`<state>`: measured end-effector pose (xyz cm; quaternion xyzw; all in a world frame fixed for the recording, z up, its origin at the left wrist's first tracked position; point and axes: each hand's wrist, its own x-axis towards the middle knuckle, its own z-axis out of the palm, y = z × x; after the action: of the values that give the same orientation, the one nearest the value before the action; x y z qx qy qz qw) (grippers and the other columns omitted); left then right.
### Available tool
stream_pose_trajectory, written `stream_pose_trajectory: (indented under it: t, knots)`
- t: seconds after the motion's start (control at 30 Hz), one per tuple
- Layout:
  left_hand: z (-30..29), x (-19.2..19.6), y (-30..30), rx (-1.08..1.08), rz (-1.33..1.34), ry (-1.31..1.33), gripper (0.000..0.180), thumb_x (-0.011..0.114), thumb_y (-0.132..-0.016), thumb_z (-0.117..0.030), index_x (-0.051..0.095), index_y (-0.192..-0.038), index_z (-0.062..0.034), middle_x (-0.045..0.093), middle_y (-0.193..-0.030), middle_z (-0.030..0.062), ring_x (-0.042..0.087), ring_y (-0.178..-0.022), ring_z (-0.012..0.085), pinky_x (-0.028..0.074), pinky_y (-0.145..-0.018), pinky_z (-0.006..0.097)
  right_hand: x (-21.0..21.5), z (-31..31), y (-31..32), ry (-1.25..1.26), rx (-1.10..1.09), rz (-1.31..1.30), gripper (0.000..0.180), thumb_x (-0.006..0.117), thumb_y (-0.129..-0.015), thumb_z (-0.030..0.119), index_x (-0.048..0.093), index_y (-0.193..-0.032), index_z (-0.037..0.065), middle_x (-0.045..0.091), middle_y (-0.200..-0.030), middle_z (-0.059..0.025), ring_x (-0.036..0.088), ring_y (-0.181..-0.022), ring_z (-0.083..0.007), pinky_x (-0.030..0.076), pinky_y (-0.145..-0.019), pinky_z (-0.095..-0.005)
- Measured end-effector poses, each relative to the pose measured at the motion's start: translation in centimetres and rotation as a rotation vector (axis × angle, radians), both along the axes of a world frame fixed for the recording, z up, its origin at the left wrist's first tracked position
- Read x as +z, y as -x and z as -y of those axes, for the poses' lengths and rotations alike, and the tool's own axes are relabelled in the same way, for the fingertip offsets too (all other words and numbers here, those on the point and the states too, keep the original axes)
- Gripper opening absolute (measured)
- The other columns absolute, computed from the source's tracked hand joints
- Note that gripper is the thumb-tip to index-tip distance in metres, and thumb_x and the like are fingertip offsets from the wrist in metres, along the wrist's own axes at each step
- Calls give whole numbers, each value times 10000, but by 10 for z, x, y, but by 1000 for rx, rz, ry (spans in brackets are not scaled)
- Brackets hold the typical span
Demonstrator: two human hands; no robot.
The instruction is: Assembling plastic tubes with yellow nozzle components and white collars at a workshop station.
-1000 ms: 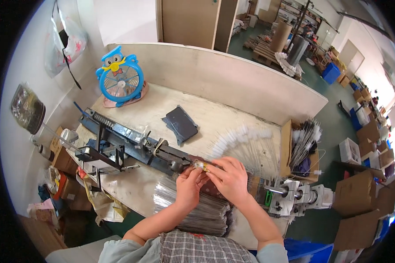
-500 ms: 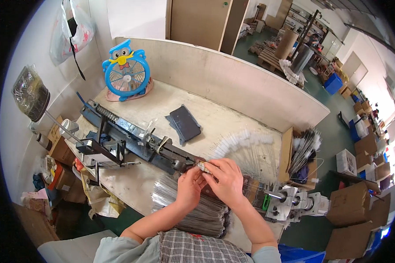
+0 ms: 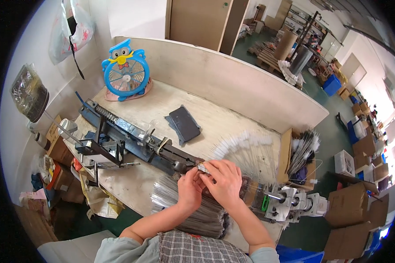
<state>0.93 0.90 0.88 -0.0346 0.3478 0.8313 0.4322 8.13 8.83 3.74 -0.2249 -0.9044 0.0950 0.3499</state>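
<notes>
My left hand (image 3: 190, 188) and my right hand (image 3: 225, 183) meet at the near end of a long dark metal bench machine (image 3: 131, 138). Both have thumb and fingers pinched together, the fingertips almost touching. A small whitish piece (image 3: 202, 168) shows by my right fingertips; whether it is held or wrapped on a finger is unclear. What my left fingers pinch is hidden. Below my hands lies a thick bundle of thin metal wires (image 3: 166, 193). Beyond my right hand, thin-stemmed brushes with white bristle tips (image 3: 239, 142) fan out across the table.
A blue bird-shaped fan (image 3: 126, 78) stands at the back left, with a dark flat phone-like object (image 3: 184, 125) nearer. At right are a cardboard box (image 3: 286, 153) of brushes and a metal clamp-like device (image 3: 289, 204). A low partition (image 3: 232, 79) edges the table (image 3: 162, 98).
My hands stay at the same spot by the machine's end, fingers still pinched. The right fingers have shifted very slightly; the view has moved a little.
</notes>
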Motion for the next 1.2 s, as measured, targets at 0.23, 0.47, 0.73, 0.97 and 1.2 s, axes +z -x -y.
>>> stream_pose_trajectory:
  t: [0.23, 0.47, 0.73, 0.97, 1.2]
  knots:
    - [-3, -8, 1, -18, -32, -63, 87, 546, -873, -44, 588, -943, -14, 623, -951, 61, 618, -842, 132, 512, -735, 270, -7, -7, -11, -18, 48, -6, 282, 734, -668, 180, 692, -946, 165, 627, -972, 15, 570, -933, -192, 424, -759, -346]
    - [-1, -14, 2, -18, -54, -11, 80, 548, -865, -38, 576, -939, -26, 622, -937, 58, 619, -828, 139, 512, -725, 278, -11, -7, -12, 8, 27, -94, 234, 757, -655, 193, 694, -870, 125, 642, -948, 18, 583, -904, -196, 432, -738, -337]
    - [-3, -6, 0, -19, -42, 11, 56, 562, -857, -50, 565, -913, -52, 624, -918, 54, 617, -824, 136, 492, -729, 265, -7, -10, -17, 0, 52, -30, 234, 742, -676, 196, 691, -900, 148, 626, -934, 17, 575, -901, -187, 428, -740, -340]
    - [-2, -3, 1, -38, -34, -23, 57, 560, -858, -38, 576, -912, -43, 624, -926, 49, 612, -838, 133, 495, -752, 275, -8, -12, -17, 3, 72, -30, 231, 736, -689, 190, 691, -911, 144, 627, -926, 13, 577, -901, -189, 432, -742, -340]
    - [-5, -2, 0, -34, -28, -4, 83, 536, -887, -127, 568, -916, -56, 627, -907, 45, 614, -863, 151, 488, -746, 289, -4, -13, -18, 19, 81, 2, 237, 736, -690, 191, 690, -916, 139, 628, -930, 10, 579, -900, -191, 434, -743, -336]
